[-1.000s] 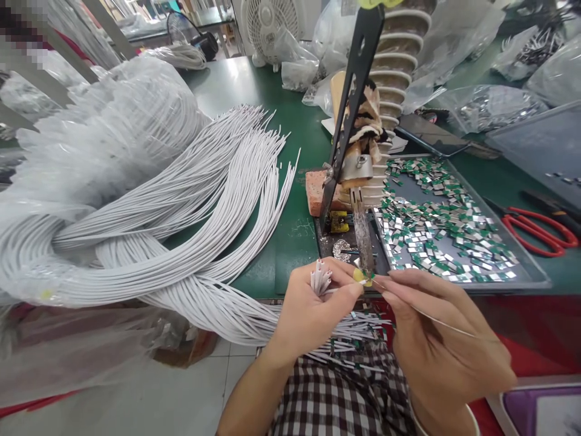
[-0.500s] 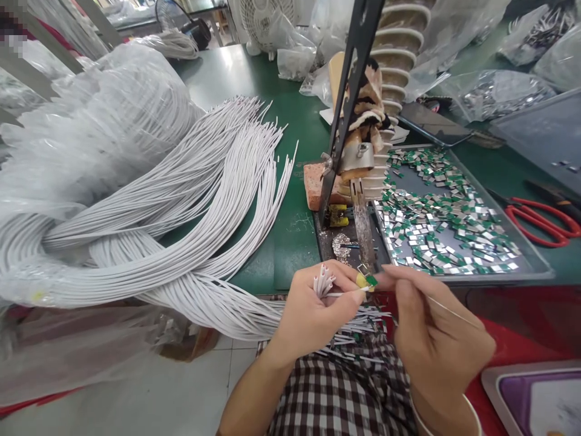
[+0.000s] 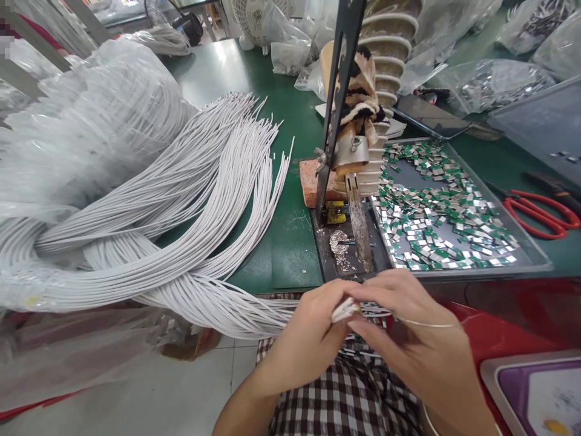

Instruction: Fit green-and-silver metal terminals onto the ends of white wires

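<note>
My left hand (image 3: pixel 313 339) is closed around a small bunch of white cables (image 3: pixel 345 310), whose ends poke out between thumb and forefinger. My right hand (image 3: pixel 417 339) meets it there, its thumb and forefinger bent around the cable ends. A thin silvery solder wire (image 3: pixel 426 324) runs across the right hand's fingers. What lies between the fingertips is mostly hidden. Just beyond both hands, the soldering iron's worn tip (image 3: pixel 358 224) points down from its clamp over a dark plate (image 3: pixel 327 257) with solder scraps (image 3: pixel 339 245).
A clear tray (image 3: pixel 535 266) of small green circuit boards (image 3: pixel 436 200) stands right of the iron. Red-handled scissors (image 3: pixel 540 212) lie beyond it. Long white cable bundles (image 3: pixel 181 266) cover the left. A brick (image 3: pixel 311 181) sits by the black stand (image 3: pixel 336 103).
Both hands have dropped toward me from the iron tip and come together. The green board and yellow fingertip at the iron are now hidden. The cable ends have tipped toward the right hand.
</note>
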{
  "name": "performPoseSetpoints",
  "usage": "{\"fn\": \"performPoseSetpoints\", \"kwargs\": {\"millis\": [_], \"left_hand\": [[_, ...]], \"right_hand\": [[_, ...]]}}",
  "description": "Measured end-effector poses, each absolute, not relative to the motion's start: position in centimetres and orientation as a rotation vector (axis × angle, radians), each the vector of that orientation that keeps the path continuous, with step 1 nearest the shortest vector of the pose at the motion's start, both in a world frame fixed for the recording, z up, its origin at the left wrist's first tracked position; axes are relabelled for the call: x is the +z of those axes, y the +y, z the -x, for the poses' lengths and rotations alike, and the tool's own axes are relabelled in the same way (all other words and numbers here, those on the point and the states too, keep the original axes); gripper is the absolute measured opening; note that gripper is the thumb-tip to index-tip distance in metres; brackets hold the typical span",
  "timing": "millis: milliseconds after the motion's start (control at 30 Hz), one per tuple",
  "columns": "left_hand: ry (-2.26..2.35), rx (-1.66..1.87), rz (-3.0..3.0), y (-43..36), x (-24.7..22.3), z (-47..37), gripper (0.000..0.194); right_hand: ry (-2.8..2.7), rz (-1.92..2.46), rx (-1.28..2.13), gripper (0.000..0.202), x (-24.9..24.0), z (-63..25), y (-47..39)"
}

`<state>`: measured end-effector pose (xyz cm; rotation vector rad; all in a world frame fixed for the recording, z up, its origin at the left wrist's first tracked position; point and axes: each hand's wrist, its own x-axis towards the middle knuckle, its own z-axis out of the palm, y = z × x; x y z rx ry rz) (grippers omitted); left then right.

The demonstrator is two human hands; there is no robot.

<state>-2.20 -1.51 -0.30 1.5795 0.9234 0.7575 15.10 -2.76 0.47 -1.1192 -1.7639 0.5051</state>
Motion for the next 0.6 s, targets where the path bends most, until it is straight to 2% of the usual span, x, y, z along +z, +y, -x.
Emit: {"fn": "performPoseSetpoints", "kwargs": {"millis": [133,200,267,367,500,600], "left_hand": [[0.916,0.78,-1.574,-1.5,-0.1,2.1,0.008],[0.928,0.888,-1.549,-1.5,-0.2,2.2,0.013],[0.936,0.987,-1.515,-1.5,-0.2,2.3,0.027],[0.974,0.996,-1.492,-1.4,-0.2,2.2,0.04],[0.991,0.945,-1.498,-1.2,-0.1,2.1,0.048],[0.994,0.959,-1.5,-1.1,-0.3,2.0,0.045]], "right_hand": [[-1.724,1.097,0.527,0.011,0.4,-14.8,-2.9],[-1.642,1.134,0.548,0.012,0.3,-15.0,-3.2],[-1.597,1.142,0.59,0.016,0.3,-15.1,-3.4],[-1.572,1.141,0.665,0.021,0.4,-15.3,-3.6],[-1.583,1.071,0.759,0.026,0.5,-15.6,-3.3],[-1.609,1.07,0.777,0.022,0.6,-15.8,-3.0]]}}
